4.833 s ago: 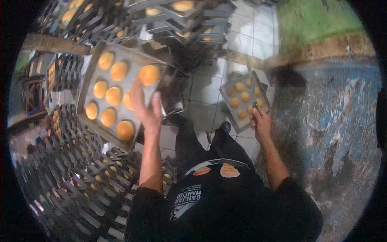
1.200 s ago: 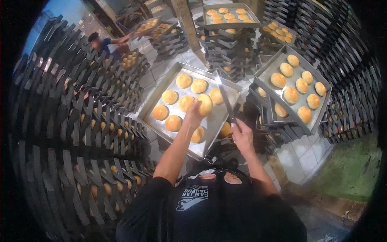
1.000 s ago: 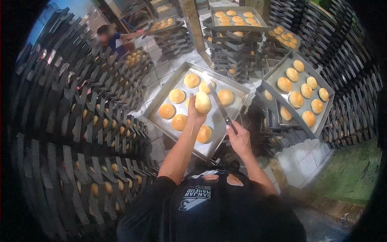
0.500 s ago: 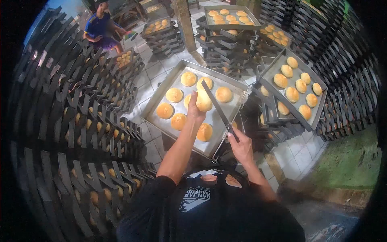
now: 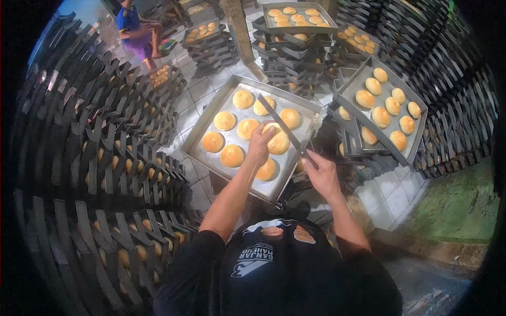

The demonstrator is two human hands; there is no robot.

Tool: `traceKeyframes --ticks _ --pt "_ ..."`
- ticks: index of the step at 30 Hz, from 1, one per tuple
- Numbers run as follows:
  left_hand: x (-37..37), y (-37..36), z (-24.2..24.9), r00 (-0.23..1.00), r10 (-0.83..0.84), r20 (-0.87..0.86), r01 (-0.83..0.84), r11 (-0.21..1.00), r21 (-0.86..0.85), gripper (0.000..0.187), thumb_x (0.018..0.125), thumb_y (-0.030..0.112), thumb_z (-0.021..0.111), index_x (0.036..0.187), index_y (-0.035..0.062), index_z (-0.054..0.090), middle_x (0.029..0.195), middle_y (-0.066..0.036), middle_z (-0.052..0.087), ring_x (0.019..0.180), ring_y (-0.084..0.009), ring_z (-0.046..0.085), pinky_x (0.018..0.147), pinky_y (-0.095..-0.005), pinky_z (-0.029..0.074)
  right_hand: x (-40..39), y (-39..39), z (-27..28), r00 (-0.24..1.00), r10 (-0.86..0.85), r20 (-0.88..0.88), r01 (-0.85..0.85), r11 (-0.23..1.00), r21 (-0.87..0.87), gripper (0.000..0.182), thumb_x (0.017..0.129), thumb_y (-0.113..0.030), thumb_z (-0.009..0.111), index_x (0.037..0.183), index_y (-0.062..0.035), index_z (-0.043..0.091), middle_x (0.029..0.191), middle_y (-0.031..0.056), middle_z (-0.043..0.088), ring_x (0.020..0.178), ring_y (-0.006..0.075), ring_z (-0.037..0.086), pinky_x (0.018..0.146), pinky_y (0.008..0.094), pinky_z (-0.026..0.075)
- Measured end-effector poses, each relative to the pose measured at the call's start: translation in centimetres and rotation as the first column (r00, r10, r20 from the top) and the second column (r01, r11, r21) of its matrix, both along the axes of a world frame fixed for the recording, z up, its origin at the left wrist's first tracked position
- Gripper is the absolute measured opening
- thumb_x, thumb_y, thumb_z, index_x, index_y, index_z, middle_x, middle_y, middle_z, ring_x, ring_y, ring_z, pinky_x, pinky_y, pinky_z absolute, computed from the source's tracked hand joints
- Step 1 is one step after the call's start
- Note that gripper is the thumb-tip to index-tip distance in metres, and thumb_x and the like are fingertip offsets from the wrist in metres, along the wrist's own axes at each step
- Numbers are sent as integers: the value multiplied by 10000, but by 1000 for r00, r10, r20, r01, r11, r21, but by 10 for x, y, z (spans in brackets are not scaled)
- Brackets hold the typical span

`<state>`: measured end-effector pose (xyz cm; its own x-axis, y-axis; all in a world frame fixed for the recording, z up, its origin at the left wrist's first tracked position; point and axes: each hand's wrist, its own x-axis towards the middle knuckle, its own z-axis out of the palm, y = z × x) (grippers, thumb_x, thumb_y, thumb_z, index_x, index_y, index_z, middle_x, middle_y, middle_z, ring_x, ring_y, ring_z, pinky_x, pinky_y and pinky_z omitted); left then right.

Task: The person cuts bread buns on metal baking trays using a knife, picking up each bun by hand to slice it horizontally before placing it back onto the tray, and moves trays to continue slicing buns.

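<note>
My left hand [image 5: 258, 145] is closed on a round golden bun [image 5: 279, 142], holding it over the near half of a metal baking tray [image 5: 208, 118]. My thumb rests near the bun's upper left edge. In my right hand [image 5: 322, 173] is the dark handle of a long knife [image 5: 278, 116]. Its straight blade slants up and to the left, overlapping the bun's upper right edge in this view. Several similar buns, one of them a golden bun [image 5: 225, 120] at the left, sit spaced apart in the tray around my left hand.
A second tray of buns [image 5: 352, 87] rests aslant on a stack at the right. Another bun tray [image 5: 327, 20] tops a stack at the back. Tall stacks of dark trays [image 5: 100, 158] line the left side. A person [image 5: 134, 31] in blue is at the far left.
My left hand has brought the bun slightly down and right and turned it, so it looks rounder. The knife has shifted a little down and left. The person at the back has changed posture.
</note>
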<state>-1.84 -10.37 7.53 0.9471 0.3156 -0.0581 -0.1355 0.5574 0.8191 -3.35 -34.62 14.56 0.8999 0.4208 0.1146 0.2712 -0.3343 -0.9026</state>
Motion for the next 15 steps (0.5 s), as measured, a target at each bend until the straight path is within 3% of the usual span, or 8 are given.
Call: traceKeyframes --ticks 1,3,7,9,10,15 --pt "0 -5 6 1000 10 -8 -10 1000 -3 296 957 220 701 1198 58 641 1071 -22 676 1000 -131 650 892 -317 527 3 0 1 1000 2 1 -2 1000 1 408 965 -210 695 1279 48 659 862 142 739 731 87 638 684 298 532" --pt "0 3 16 999 33 0 -33 998 -47 308 953 233 712 1196 58 642 1061 -27 681 989 -134 656 892 -318 529 7 1 3 1000 11 -26 -11 1000 -27 373 960 -217 690 1227 43 676 804 211 688 642 184 626 645 344 514" --pt "-4 28 19 997 71 -3 -72 996 -53 311 956 261 707 1178 50 651 1082 -42 686 974 -136 660 891 -316 527 -7 -16 9 999 35 -15 -35 999 -37 364 957 -214 691 1228 29 680 782 198 682 634 200 632 650 341 519" --pt "-6 17 12 1000 -3 -14 4 996 84 320 955 268 708 1178 45 655 1075 -36 689 977 -126 649 890 -307 514 -4 -14 3 998 32 -54 -33 999 -15 357 952 -212 695 1228 14 685 792 203 682 638 209 636 654 343 522" --pt "-4 6 6 1000 -5 -21 9 988 156 314 950 260 713 1173 45 661 1064 -27 693 978 -116 637 892 -299 499 2 -4 -1 998 28 53 -32 997 66 351 949 -207 696 1233 0 688 795 207 685 654 207 643 659 341 524" --pt "2 14 15 998 21 -55 -19 999 43 289 950 222 710 1169 41 652 1040 -29 695 980 -112 634 893 -297 496 19 -2 9 998 68 13 -68 996 -54 358 959 -215 683 1242 5 684 869 230 707 701 199 669 683 339 532"
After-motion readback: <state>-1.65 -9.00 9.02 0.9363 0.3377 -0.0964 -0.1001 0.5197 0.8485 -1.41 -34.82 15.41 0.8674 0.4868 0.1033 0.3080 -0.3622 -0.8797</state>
